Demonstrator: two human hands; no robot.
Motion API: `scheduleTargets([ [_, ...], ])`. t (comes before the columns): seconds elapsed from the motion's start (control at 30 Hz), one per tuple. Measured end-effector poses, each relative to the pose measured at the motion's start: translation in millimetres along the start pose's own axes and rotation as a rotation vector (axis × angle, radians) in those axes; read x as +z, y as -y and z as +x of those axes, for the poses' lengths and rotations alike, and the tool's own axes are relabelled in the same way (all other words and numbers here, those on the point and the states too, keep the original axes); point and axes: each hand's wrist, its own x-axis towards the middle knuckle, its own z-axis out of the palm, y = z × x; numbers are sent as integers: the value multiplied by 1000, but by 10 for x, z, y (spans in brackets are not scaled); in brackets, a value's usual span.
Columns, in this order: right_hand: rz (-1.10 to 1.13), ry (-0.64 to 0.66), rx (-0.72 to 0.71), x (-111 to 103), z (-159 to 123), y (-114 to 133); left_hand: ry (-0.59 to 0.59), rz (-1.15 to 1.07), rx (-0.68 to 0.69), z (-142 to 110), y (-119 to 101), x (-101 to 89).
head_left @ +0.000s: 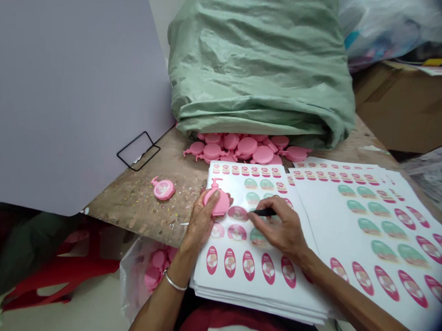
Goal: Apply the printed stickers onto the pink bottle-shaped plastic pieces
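My left hand (201, 214) is closed around a pink toy pump bottle (219, 203), its pump pointing away from me and its plain face up. Close by on the right, my right hand (282, 226) pinches a slim black tool (265, 212), its exact kind partly covered by my fingers. The tool's tip is at an oval pink sticker (238, 213) on the top sticker sheet (223, 273) of a stack. Green and pink stickers surround both hands. Another pink bottle (164, 189), bearing a label, lies to the left on the wooden table.
A green sack (262, 65) stands at the back, with several pink bottles (247, 147) spilling from its mouth. More sticker sheets (321, 209) lie at right. A grey panel (74, 91) and black wire frame (138, 151) are at left. Below the edge hangs a plastic bag (132, 274) of pink pieces.
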Motion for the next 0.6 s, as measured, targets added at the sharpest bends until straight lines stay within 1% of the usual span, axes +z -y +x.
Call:
scheduleTargets([
  [0.07,124,32,151,-58,97,64,22,11,-9,-22,-29,9],
  [0.1,169,63,181,-77,152,101,38,13,-16,-40,-45,19],
  [0.17,220,125,171,-89,256,175,66,4,-41,-84,-79,49],
  [0.23,235,160,146,-75,328,233,69,-11,-70,-131,-106,86],
  [0.33,230,167,145,-29,357,272,66,-18,-91,-182,-125,129],
  [0.47,233,170,180,10,332,280,95,-20,-85,-204,-121,147],
  [0.6,230,161,181,8,327,297,75,-31,-93,-203,-115,154],
])
